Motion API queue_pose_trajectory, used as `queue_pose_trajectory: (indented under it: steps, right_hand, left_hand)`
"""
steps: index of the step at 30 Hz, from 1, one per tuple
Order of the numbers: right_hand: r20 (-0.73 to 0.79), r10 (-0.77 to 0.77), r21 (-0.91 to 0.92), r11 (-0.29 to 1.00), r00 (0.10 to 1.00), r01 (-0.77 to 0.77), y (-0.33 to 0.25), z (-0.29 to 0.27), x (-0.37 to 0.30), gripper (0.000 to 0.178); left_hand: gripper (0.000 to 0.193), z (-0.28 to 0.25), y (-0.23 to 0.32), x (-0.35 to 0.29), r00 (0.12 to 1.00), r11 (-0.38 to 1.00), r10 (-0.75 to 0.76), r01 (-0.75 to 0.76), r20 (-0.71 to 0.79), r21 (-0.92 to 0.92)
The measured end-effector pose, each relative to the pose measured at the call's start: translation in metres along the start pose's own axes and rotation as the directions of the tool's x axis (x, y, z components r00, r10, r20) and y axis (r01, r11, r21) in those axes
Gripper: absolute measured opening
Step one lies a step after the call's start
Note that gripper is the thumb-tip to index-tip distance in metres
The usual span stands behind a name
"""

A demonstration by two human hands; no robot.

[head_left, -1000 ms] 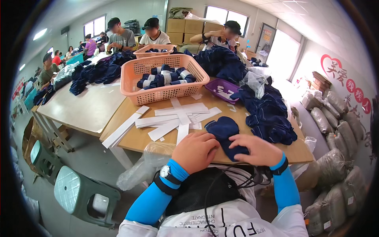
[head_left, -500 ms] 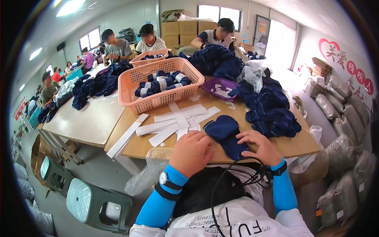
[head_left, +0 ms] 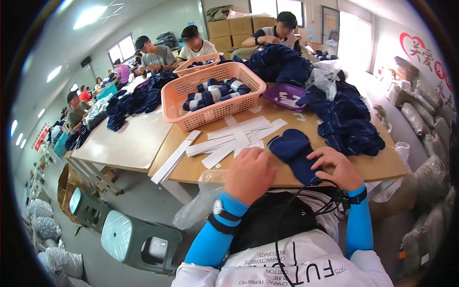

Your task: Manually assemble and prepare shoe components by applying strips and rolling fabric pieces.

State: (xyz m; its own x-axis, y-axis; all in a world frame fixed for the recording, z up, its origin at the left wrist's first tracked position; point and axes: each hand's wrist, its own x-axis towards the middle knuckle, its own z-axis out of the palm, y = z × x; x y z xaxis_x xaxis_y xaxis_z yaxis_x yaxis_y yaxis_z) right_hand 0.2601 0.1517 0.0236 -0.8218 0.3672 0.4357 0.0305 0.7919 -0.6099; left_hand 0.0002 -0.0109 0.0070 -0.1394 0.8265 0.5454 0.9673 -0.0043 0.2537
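At the left, a pale green square-topped plastic stool (head_left: 125,234) stands on the grey floor, below a long cream-topped counter (head_left: 136,143). A light brown wood-topped counter (head_left: 184,172) adjoins it, carrying, from left to right, flat white paper strips (head_left: 224,138), a peach perforated plastic basket (head_left: 205,119) of banded navy rolls (head_left: 208,98), a shallow purple plastic tray (head_left: 269,99) and a heaped pile of navy fabric (head_left: 346,119). Grey plastic-wrapped bundles (head_left: 416,117) line the right wall.

The dark fisheye rim cuts off the room's outer edges, and the large basket partly hides a smaller peach basket (head_left: 198,63) behind it. The left hand (head_left: 249,174) is blurred, its fingertips hard to make out; I cannot tell whether they pinch anything. Just right of it, a folded navy sock-shaped knit piece (head_left: 291,148) lies flat on the wood. The right hand (head_left: 337,167) curves its spread fingers at the piece's right edge, thumb apart.
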Motion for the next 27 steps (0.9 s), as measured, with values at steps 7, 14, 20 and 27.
queue_pose_trajectory:
  steps: [7,14,20,27]
  right_hand:
    - [-0.064,0.012,0.024,1.000,0.998,-0.011,0.004,0.002,-0.003,0.021]
    - [-0.075,0.016,0.029,0.999,0.997,-0.014,0.009,0.004,-0.003,0.019]
    - [-0.082,0.015,0.050,0.999,0.997,-0.011,0.014,0.005,-0.001,0.018]
    - [-0.085,0.040,0.083,0.996,0.996,-0.033,0.019,0.007,-0.005,0.018]
  left_hand:
    - [0.045,0.018,0.017,0.013,0.958,0.938,0.254,-0.277,-0.131,-0.207]
    - [0.052,0.025,0.019,0.010,0.973,0.954,0.231,-0.229,-0.014,-0.193]
    - [0.063,0.025,0.019,0.010,0.982,0.983,0.185,-0.185,-0.032,0.018]
    - [0.077,0.036,0.017,0.012,0.995,0.993,0.103,-0.103,0.013,0.056]
